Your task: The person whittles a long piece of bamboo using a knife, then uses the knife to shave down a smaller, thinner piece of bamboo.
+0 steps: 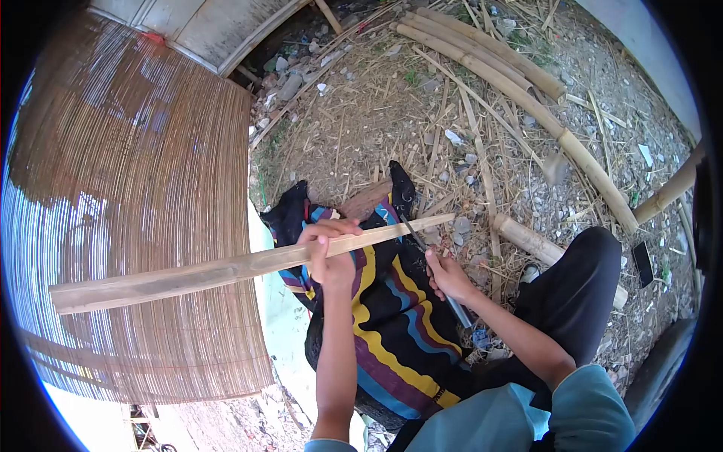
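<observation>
Far left, a slatted screen [151,226] is seen, its thin slats gathered into a broad sheet; across its face, as viewed from above, a long bamboo strip [158,288] is extended, its wide end at the left and its narrower end over the ground [361,113] to the right; the strip is tilted slightly upward toward the right of the view.

Right of the screen, the strip is gripped by the left hand [330,252], which is partly closed; its fingers are bent over the far side of the strip and its thumb is held at the near side, the forearm being raised from below; beneath the hand and strip, a striped cloth [399,301] in black, yellow, blue and maroon is spread; a flat piece of wood [367,202] is partly visible at the cloth's far edge.

Near the narrow end of the strip, the blade of a knife [416,235] is laid across it, whether in contact or just above cannot be told; the knife is held by the right hand [449,279], which is closed around it, with the metallic handle end projecting below the fist.

Farther right, a thick bamboo section [527,239] is seen beside a bent knee [587,260] in dark fabric; beyond it, long bamboo poles [527,94] are laid on the ground; at the far right, a dark flat object [642,264] is rested on the gravel.
</observation>
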Motion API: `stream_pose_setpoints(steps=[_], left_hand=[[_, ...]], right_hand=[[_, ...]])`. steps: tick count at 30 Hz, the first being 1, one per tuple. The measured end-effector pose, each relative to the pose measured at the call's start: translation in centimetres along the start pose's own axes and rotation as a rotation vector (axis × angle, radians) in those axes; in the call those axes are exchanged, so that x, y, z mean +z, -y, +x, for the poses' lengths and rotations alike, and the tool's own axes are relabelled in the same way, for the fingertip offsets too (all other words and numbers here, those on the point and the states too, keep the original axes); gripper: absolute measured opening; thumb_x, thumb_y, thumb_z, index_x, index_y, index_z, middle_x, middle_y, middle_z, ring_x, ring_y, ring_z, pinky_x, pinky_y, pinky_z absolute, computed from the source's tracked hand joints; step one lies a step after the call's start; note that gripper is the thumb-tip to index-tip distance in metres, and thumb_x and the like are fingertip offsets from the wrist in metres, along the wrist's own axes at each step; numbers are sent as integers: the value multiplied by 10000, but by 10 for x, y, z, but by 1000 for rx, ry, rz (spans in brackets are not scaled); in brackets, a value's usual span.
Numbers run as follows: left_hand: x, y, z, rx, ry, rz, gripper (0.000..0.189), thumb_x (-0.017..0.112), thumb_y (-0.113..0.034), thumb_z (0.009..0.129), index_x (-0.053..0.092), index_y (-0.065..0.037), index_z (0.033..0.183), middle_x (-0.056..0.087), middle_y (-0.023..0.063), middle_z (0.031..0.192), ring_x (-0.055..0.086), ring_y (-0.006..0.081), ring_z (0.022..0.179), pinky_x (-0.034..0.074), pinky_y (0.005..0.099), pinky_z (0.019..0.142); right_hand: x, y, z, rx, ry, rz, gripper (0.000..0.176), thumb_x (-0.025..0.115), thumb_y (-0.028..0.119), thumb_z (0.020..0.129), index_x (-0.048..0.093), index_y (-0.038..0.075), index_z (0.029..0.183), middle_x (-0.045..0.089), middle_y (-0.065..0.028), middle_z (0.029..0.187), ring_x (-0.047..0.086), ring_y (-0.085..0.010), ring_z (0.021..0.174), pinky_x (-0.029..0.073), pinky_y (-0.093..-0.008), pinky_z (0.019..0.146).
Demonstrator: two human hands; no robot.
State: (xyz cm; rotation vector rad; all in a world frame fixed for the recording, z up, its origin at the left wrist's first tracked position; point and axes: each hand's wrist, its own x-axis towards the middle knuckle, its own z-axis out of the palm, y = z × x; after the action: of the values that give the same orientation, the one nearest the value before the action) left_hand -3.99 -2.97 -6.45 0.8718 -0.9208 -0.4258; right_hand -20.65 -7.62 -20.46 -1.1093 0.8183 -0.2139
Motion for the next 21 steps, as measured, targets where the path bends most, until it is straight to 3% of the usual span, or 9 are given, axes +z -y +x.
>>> stream_pose_setpoints(steps=[2,3,5,6,8,13,18,19,21], left_hand=[[9,24,-4,24,50,2,272,457,-198,856,417,-61,624,454,94,543,447,197,489,414,342,588],[7,28,-6,27,55,-4,272,457,-198,856,417,-61,624,454,94,543,447,197,489,414,342,588],[3,34,-13,-186,-141,-111,370,465,-247,865,335,-119,544,327,19,434,287,113,380,295,260,443],[7,32,-10,-188,-131,-115,370,465,-247,865,335,-119,544,327,19,434,287,113,380,295,260,443],[8,21,-6,-68,-386,-152,406,478,-246,871,284,-149,527,239,-22,407,193,86,344,200,256,381],[14,-22,4,60,-558,-259,448,415,-304,915,262,-162,518,213,-16,409,162,98,350,207,241,388],[13,12,-5,-96,-546,-192,447,364,-310,946,262,-129,550,276,20,461,280,139,427,346,294,550],[18,21,-11,-143,-511,-95,437,336,-311,962,279,-111,577,303,37,494,369,180,487,403,373,719],[28,39,-21,-254,-459,40,420,361,-284,964,326,-82,598,405,68,525,505,230,570,419,432,829]], right_hand=[[0,3,0,-40,16,43,552,329,542,914,449,37,724,431,-12,492,457,-117,371,387,-271,363],[1,5,-1,-22,9,22,553,326,543,915,451,38,729,432,-11,492,455,-116,370,385,-270,363],[1,8,-4,5,-11,-11,557,323,550,913,453,40,729,436,-13,489,457,-115,367,388,-271,366],[-1,9,-5,0,-20,-5,557,323,550,913,453,40,729,436,-13,489,457,-115,367,388,-271,366],[-2,11,-9,-15,-8,13,540,346,536,914,449,29,761,432,-14,522,432,-105,376,367,-260,354],[-2,13,-16,-98,-10,-54,542,337,526,919,454,33,727,443,-20,496,463,-121,360,394,-275,372],[-4,7,-12,-76,-41,63,538,345,513,921,474,10,780,450,-22,501,464,-119,361,395,-272,374],[-5,9,-12,-65,-41,59,522,338,507,927,447,22,768,436,-22,505,447,-115,365,379,-266,365],[-8,11,-12,-54,-41,18,507,328,499,934,423,31,764,419,-20,502,431,-112,364,364,-261,355]])
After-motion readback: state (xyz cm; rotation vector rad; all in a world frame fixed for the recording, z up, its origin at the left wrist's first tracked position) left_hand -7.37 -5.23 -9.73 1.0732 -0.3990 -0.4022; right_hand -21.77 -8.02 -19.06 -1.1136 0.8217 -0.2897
